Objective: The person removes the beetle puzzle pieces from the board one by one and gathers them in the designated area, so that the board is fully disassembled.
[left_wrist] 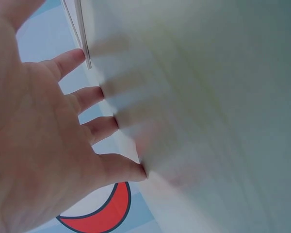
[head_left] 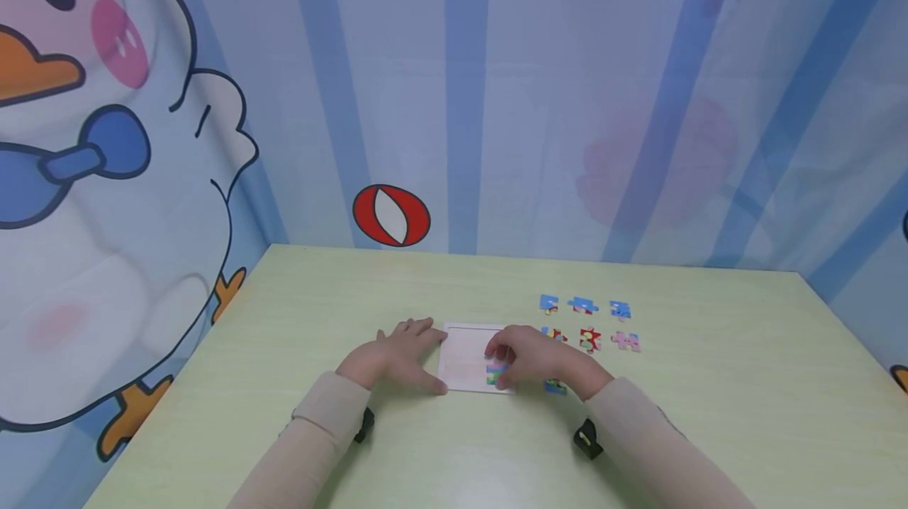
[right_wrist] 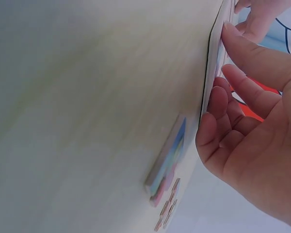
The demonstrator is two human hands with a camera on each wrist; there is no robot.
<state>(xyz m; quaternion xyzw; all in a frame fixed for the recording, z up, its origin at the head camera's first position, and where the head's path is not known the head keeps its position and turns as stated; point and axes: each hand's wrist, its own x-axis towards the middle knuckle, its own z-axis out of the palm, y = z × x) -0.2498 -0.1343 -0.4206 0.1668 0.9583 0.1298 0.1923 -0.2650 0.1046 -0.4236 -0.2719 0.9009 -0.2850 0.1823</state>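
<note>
A white square puzzle tray (head_left: 464, 367) lies flat on the table. My left hand (head_left: 404, 355) is spread at the tray's left side, with its fingers straight and fingertips at the edge; the left wrist view shows the fingers (left_wrist: 89, 97) apart. Over the tray's right side, my right hand (head_left: 532, 355) has its thumb and index finger at opposite edges of a pink, blue and green puzzle piece (head_left: 495, 372) in the lower right corner. The other fingers (right_wrist: 216, 102) are curled beside the tray. My right hand partly covers this piece and the tray's right edge.
Right of the tray, several loose jigsaw pieces lie in rows, among them a red piece (head_left: 590, 339), a pink piece (head_left: 627, 341) and a blue piece (head_left: 583, 305). Another piece (head_left: 556, 387) lies close below my right hand. A printed curtain (head_left: 525, 99) hangs behind the table (head_left: 319, 280).
</note>
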